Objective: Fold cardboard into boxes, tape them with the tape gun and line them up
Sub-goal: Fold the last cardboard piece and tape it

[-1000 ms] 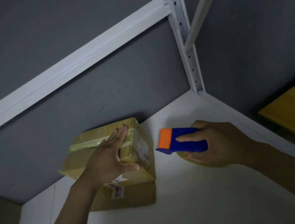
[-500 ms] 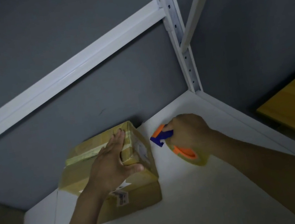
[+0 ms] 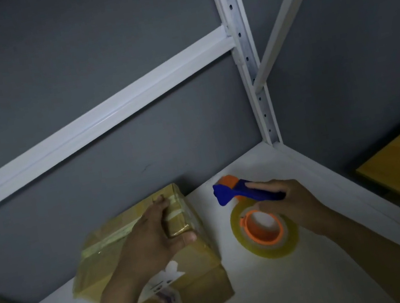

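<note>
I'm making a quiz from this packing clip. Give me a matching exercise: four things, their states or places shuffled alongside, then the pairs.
1 left hand
2 right hand
3 tape roll
4 cardboard box

A on the white shelf, tape along its top
B yellowish, on an orange hub
C lying on the box top
D gripping the blue tape gun

Pairs: 1-C, 2-D, 3-B, 4-A
</note>
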A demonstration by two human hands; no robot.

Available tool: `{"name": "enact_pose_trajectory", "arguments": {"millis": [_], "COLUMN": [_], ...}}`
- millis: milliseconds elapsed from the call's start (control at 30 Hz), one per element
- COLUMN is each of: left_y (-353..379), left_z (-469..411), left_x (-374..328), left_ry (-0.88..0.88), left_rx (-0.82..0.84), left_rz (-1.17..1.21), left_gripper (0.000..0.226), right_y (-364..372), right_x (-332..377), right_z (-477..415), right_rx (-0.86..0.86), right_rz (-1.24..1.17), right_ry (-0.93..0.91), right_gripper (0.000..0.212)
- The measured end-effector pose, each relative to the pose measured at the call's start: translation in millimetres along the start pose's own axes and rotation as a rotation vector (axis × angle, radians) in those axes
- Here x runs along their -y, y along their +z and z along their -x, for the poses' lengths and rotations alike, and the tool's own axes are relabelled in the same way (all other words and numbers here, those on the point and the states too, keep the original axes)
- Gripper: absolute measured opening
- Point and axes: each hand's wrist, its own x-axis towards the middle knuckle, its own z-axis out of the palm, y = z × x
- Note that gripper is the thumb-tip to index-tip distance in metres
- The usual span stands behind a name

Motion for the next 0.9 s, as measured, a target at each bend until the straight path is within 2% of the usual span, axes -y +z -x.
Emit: {"name": "enact_pose_trajectory", "arguments": {"millis": [100,167,233,400,467,533,600,633,700,767,900], "left_y": [-9,-11,-11,-3,-1,-2,-2,0,2,3,5], "left_z": [-1,-1,-3,-3,-4,-4,-4,-4,-4,-3,1], "left_x": [-1,-2,-1,0,1,4,7,10,12,15,24], "left_ry": [0.066,0.102,0.127,0.120,0.111,0.120,0.145,0.150,0.132,0.113,0.100], "left_rx": [0.067,0.035,-0.011,-0.089,-0.073,-0.022,-0.011,-0.013,0.003,0.032,0.045], "left_rz": [-0.090,-0.167,-0.180,-0.116,-0.137,-0.190,-0.251,-0.277,-0.294,-0.262,-0.186], "left_gripper": [0.129,0.113,0.104,0.100,0.102,0.113,0.130,0.133,0.129,0.124,0.121], "right_y": [2,2,0,-10,-15,-15,-1,14,50,89,131], "right_x": [-2,0,1,-4,-12,-19,-18,-8,20,44,46], "right_z": [2,-2,-10,-28,-34,-41,-44,-42,-31,-23,-20], "right_rx": [0.027,0.029,0.004,-0.095,-0.094,-0.090,-0.100,-0.083,0.070,0.249,0.370], "right_rz": [0.011,0.015,-0.020,-0.129,0.004,0.366,0.786,0.829,0.554,0.276,0.067], "right_ry": [-0.035,-0.027,0.033,0.258,0.288,0.287,0.136,0.027,-0.086,-0.121,-0.129], "right_gripper": [0.052,0.051,0.046,0.024,0.014,0.023,0.037,0.044,0.050,0.056,0.067]}}
